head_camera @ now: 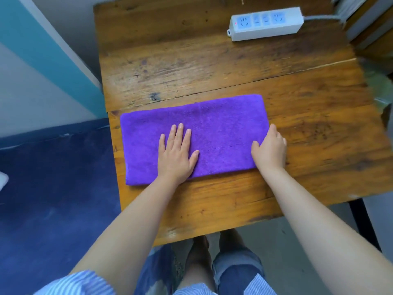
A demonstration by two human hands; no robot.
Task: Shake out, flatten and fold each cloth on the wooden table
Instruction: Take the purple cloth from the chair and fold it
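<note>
On the worn wooden table (212, 60), a plush purple cloth (212, 124) — left hand (176, 154) flat, right hand (270, 150) gripping its edge.

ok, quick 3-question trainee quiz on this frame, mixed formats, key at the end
1. True or false: the left hand lies flat, fingers straight, on the purple cloth.
2. Where does the right hand grip the cloth? A) right end B) left end C) far edge
3. Fill in: at the far right of the wooden table lies a white ____.

Key: 1 true; 2 A; 3 power strip
</note>
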